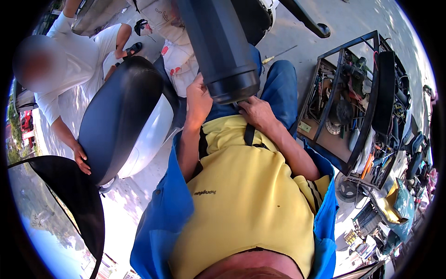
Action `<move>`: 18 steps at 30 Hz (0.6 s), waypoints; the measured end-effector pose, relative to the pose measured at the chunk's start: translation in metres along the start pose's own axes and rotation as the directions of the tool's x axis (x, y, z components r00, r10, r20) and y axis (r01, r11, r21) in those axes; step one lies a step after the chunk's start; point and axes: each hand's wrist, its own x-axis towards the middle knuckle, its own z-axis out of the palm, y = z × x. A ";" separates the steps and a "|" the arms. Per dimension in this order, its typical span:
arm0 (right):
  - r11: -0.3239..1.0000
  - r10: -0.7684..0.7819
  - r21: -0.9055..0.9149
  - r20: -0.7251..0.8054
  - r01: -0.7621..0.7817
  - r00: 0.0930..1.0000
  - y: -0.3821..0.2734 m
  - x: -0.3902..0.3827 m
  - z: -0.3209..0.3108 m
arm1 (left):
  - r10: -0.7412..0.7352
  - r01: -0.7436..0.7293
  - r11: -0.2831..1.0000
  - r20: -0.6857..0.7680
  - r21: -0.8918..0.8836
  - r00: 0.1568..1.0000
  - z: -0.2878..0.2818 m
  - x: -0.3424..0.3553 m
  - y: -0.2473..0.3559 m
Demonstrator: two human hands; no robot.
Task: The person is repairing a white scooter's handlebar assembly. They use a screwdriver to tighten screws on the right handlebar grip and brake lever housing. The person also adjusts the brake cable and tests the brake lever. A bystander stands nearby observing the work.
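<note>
A large black handlebar grip (220, 51) fills the upper middle, its rounded end pointing toward me. My left hand (199, 100) is just left of that end, its fingers curled closed and partly hidden behind the grip. On the other side, below the grip's end, my right hand (259, 113) has its fingers pinched together in front of my waist. What either hand holds is hidden. A dark strap (249, 135) hangs at my waist beneath my right hand. The scooter's black seat (123, 116) lies to my left, above a white body panel (146, 135).
A brake lever (311, 21) juts in at the top. On the ground lies a screwdriver (274, 56). To my right stands a black metal frame rack (346, 111) full of tools and parts. A person in white (76, 65) rests a hand on the seat at left.
</note>
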 end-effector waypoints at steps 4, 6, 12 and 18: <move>0.750 0.171 0.660 -0.127 -0.046 0.977 0.011 0.004 0.014 | -0.069 0.066 0.995 0.048 0.073 0.996 -0.007 -0.035 -0.019; 0.683 0.274 0.715 -0.056 -0.153 0.960 -0.008 0.006 -0.004 | -0.077 0.068 0.985 0.051 0.157 0.996 0.001 -0.041 -0.015; 0.685 0.248 0.729 -0.216 -0.013 0.944 -0.020 0.016 -0.009 | 0.107 -0.105 0.955 0.007 0.279 0.994 0.022 -0.036 0.007; 0.918 0.166 0.397 -0.380 -0.002 0.910 -0.042 0.020 -0.031 | 0.433 -0.387 0.788 0.015 0.478 0.901 0.029 -0.029 0.012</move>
